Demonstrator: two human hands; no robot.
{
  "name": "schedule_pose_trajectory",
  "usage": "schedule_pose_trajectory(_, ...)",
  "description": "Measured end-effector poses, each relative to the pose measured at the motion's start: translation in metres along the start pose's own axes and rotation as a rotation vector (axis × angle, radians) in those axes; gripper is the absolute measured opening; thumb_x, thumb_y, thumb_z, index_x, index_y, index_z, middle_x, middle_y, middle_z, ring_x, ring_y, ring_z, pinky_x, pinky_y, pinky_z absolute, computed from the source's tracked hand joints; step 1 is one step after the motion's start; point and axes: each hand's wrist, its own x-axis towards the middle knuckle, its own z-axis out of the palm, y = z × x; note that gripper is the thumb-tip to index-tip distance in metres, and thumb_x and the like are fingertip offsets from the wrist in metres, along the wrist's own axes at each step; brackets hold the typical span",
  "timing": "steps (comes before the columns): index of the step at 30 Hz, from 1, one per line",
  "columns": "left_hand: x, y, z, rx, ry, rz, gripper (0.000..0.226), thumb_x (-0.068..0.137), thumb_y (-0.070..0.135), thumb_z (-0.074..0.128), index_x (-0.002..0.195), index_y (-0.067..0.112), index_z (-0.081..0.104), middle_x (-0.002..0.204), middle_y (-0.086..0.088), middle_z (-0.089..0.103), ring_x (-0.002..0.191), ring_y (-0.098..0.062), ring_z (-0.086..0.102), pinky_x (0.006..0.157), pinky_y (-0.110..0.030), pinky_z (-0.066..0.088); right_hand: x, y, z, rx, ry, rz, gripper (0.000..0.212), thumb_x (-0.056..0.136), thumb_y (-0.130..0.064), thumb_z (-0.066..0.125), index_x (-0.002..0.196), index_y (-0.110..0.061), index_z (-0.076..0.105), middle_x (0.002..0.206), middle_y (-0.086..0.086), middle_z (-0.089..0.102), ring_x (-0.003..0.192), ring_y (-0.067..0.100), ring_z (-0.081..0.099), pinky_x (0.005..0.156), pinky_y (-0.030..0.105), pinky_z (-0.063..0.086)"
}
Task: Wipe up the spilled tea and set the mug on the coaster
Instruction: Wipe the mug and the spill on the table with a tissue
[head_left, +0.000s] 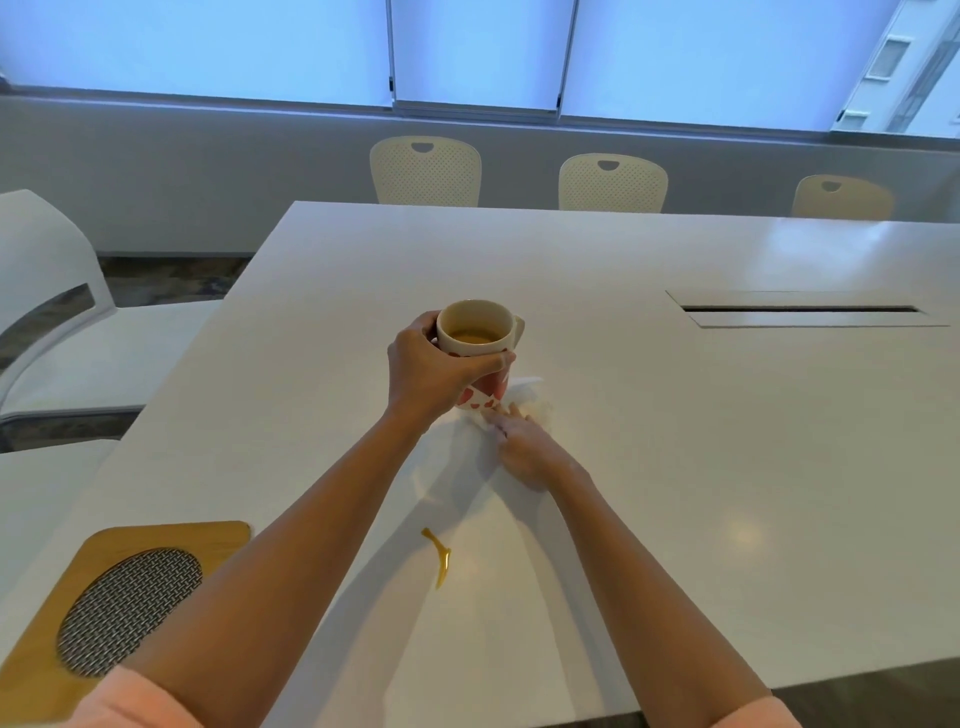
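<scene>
My left hand (423, 371) grips a white mug (480, 332) with red hearts, held just above the white table (675, 467); tea fills the mug's lower part. Below and right of the mug, my right hand (522, 447) presses flat on a white tissue (530, 400) lying on the table. A thin amber streak of spilled tea (439, 556) lies nearer to me, between my forearms. The coaster (119, 592), a wooden square with a woven grey oval in it, rests at the near left corner of the table, partly hidden by my left arm.
A cable slot (802, 310) is set into the table at the right. Three cream chairs (613, 182) stand along the far side, and white chairs (52, 312) stand at the left. The table's near edge runs at lower right.
</scene>
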Motion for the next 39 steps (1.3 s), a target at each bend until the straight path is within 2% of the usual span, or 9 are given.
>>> schedule_pose_trajectory(6, -0.007, 0.005, 0.003, -0.012, -0.018, -0.011, 0.078, 0.056, 0.059, 0.088, 0.121, 0.023, 0.063, 0.110, 0.011, 0.069, 0.093, -0.014, 0.067, 0.072, -0.018, 0.056, -0.040, 0.007, 0.009, 0.039, -0.097, -0.073, 0.056, 0.105, -0.056, 0.025, 0.158, -0.040, 0.020, 0.168, -0.003, 0.014, 0.155, 0.022, 0.011, 0.123, 0.046, 0.008)
schedule_pose_trajectory(11, -0.007, 0.006, 0.001, -0.020, -0.027, -0.023, 0.075, 0.056, 0.057, 0.089, 0.119, 0.025, 0.062, 0.108, 0.012, 0.068, 0.094, -0.013, 0.066, 0.071, -0.018, 0.054, -0.070, 0.033, 0.001, -0.142, -0.020, -0.194, 0.055, 0.108, -0.010, 0.032, 0.156, -0.038, 0.028, 0.166, -0.007, 0.018, 0.152, 0.021, 0.020, 0.122, 0.042, 0.017)
schedule_pose_trajectory(16, -0.006, 0.005, -0.006, -0.023, -0.013, -0.023, 0.075, 0.057, 0.053, 0.090, 0.120, 0.023, 0.062, 0.110, 0.011, 0.068, 0.095, -0.013, 0.066, 0.072, -0.019, 0.056, -0.057, 0.059, -0.034, -0.203, 0.095, -0.087, 0.066, 0.099, 0.004, 0.040, 0.155, -0.031, 0.035, 0.165, 0.000, 0.027, 0.150, 0.025, 0.027, 0.122, 0.043, 0.020)
schedule_pose_trajectory(21, -0.008, 0.001, -0.010, -0.011, 0.001, -0.028, 0.076, 0.061, 0.051, 0.089, 0.124, 0.021, 0.060, 0.116, 0.007, 0.068, 0.098, -0.016, 0.065, 0.078, -0.025, 0.058, -0.017, 0.054, -0.042, -0.187, 0.136, 0.022, 0.071, 0.096, 0.009, 0.038, 0.158, -0.021, 0.025, 0.165, 0.008, 0.023, 0.152, 0.030, 0.021, 0.119, 0.039, 0.018)
schedule_pose_trajectory(25, -0.010, 0.000, -0.012, -0.006, 0.004, -0.036, 0.077, 0.059, 0.053, 0.089, 0.124, 0.022, 0.061, 0.116, 0.006, 0.068, 0.098, -0.016, 0.066, 0.080, -0.027, 0.059, -0.005, 0.024, -0.021, -0.111, 0.104, 0.009, 0.058, 0.103, -0.002, 0.037, 0.157, -0.022, 0.030, 0.164, 0.008, 0.028, 0.152, 0.029, 0.021, 0.120, 0.041, 0.018)
schedule_pose_trajectory(28, -0.011, 0.000, -0.013, -0.012, 0.005, -0.045, 0.080, 0.054, 0.055, 0.091, 0.122, 0.022, 0.063, 0.112, 0.008, 0.069, 0.097, -0.014, 0.067, 0.077, -0.026, 0.060, -0.016, -0.006, 0.013, 0.130, 0.003, -0.040, 0.040, 0.107, -0.034, 0.040, 0.146, -0.026, 0.047, 0.150, 0.008, 0.049, 0.136, 0.029, 0.047, 0.119, 0.046, 0.033)
schedule_pose_trajectory(32, -0.015, -0.002, -0.011, -0.013, -0.017, -0.049, 0.079, 0.056, 0.057, 0.089, 0.122, 0.023, 0.062, 0.113, 0.008, 0.069, 0.097, -0.015, 0.067, 0.076, -0.024, 0.059, -0.047, -0.020, 0.031, 0.504, -0.050, 0.002, 0.053, 0.097, -0.053, 0.054, 0.145, -0.031, 0.047, 0.142, -0.001, 0.056, 0.123, 0.022, 0.057, 0.110, 0.044, 0.044)
schedule_pose_trajectory(36, -0.023, -0.006, -0.002, -0.027, -0.056, -0.052, 0.080, 0.055, 0.058, 0.089, 0.122, 0.023, 0.061, 0.112, 0.009, 0.068, 0.095, -0.015, 0.067, 0.074, -0.021, 0.057, -0.086, -0.007, 0.024, 0.412, -0.060, -0.115, 0.046, 0.102, -0.029, 0.053, 0.147, -0.026, 0.048, 0.146, -0.009, 0.053, 0.133, 0.014, 0.050, 0.105, 0.025, 0.041)
schedule_pose_trajectory(39, -0.031, -0.006, 0.010, -0.048, -0.080, -0.058, 0.079, 0.055, 0.058, 0.089, 0.121, 0.025, 0.060, 0.109, 0.012, 0.066, 0.092, -0.011, 0.065, 0.070, -0.015, 0.053, -0.111, 0.010, 0.017, 0.028, -0.031, -0.181, 0.053, 0.106, -0.008, 0.041, 0.153, -0.031, 0.039, 0.162, -0.010, 0.030, 0.147, 0.012, 0.029, 0.120, 0.032, 0.026)
